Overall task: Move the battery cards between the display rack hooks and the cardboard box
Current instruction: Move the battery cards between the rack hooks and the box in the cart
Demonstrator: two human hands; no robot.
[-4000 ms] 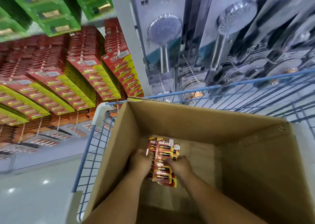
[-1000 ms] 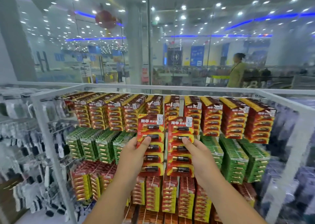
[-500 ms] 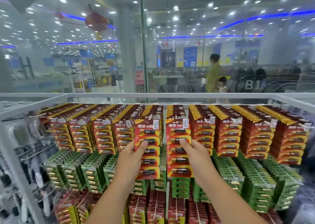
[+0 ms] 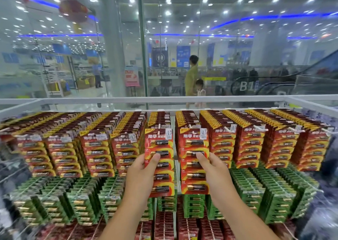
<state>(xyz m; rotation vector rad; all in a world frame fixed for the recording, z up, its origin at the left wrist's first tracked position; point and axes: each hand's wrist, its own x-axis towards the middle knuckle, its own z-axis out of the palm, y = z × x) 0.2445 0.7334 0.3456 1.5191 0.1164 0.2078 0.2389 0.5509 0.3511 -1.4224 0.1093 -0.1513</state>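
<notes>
Head view, the only camera. Landmark: the white top rail (image 4: pixel 182 100) of the display rack.

Left hand (image 4: pixel 140 177) grasps a strip of red battery cards (image 4: pixel 159 162), thumb across the front, fingers behind. Right hand (image 4: pixel 216 174) grasps a second red strip (image 4: pixel 194 160) the same way, thumb on the front face. Both strips are raised just below the rail, side by side at the middle of the top row. Each card's hang hole sits at a white hook tip (image 4: pixel 159 126); whether the cards are threaded onto the hooks or only lined up, I cannot tell.

Rows below the rail: red cards along the top, green battery cards (image 4: pixel 256 190) under them, more red at the bottom edge. The two middle hooks carry shorter stacks than their neighbours.

Progress (judgement): the direction is box to rack; this pair is at the hanging step, not yet let go. The cardboard box is out of view, so what remains in it is unknown.

Against the frame half a second ago: both strips sit higher and nearer the rail, with their tops now at the hook tips. Four seconds ago both hands were down in the box on a pile of cards.

Behind the rail: a glass wall, with two people walking past.
</notes>
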